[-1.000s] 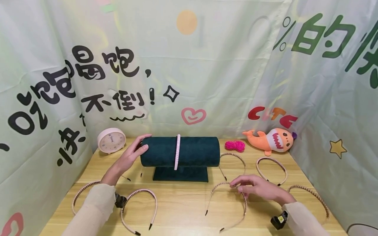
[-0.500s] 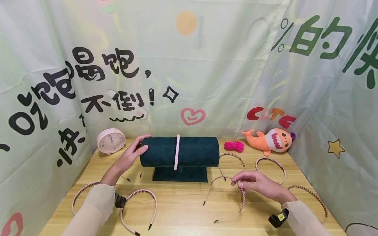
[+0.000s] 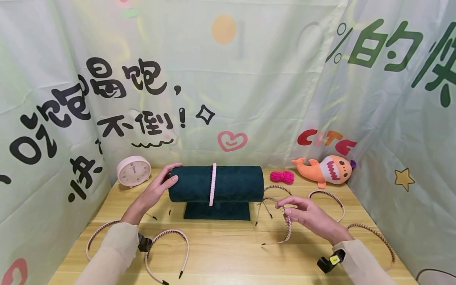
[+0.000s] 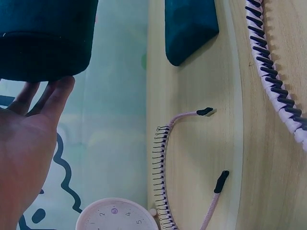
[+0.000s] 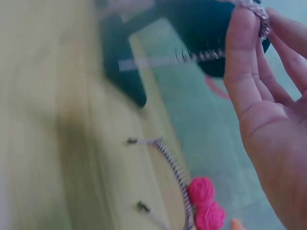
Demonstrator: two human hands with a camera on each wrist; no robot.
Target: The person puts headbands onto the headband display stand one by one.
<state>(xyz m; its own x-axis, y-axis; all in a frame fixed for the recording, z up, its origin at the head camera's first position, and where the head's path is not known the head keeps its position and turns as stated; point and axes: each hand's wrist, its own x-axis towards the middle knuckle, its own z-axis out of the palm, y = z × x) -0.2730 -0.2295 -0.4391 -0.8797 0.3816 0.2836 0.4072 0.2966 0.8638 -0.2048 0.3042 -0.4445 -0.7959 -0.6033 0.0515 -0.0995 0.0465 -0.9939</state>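
Note:
A dark green velvet headband stand [image 3: 236,184], a padded roll on a flat base, stands on the table and carries one pale pink headband [image 3: 213,184] around its middle. My left hand [image 3: 151,194] holds the roll's left end, thumb at the front and fingers over the top and behind. Between thumb and fingers, my right hand [image 3: 309,215] pinches a thin toothed headband [image 3: 288,229] near its crown, just right of the stand. Its dark-tipped ends point left, off the table. The right wrist view shows the pinched crown as a glittery band [image 5: 263,21], partly blurred.
Headbands lie at the left front [image 3: 185,241], far left [image 3: 94,237], far right [image 3: 381,236], back right [image 3: 335,194] and behind the held one [image 3: 279,186]. A pink clock [image 3: 134,171], magenta yarn [image 3: 282,177] and an orange plush shark [image 3: 325,170] line the back.
My right hand has lifted the toothed headband from the table and brought it slightly left and toward the stand, tilting it. My left hand has stayed at the stand's end.

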